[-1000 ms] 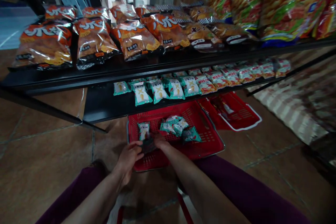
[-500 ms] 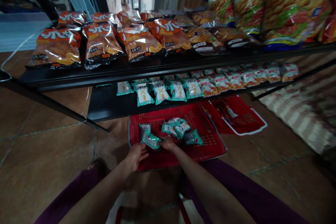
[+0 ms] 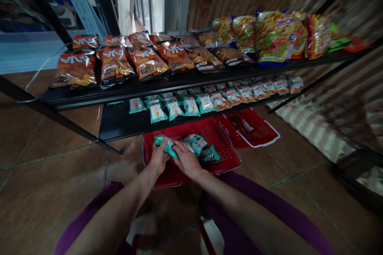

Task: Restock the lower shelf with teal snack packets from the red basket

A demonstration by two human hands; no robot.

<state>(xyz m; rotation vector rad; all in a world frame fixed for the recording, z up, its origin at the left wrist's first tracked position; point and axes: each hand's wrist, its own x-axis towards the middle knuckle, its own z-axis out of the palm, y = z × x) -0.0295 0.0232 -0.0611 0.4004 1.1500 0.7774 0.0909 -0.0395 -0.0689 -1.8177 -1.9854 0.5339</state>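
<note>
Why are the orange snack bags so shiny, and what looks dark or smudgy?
Head view: white glare on the orange bags, probably light bouncing off shiny wrappers; head view: dim floor and a smeary striped wall at right; head view: the green packet at the left hand and right hand looks too soft to read.
</note>
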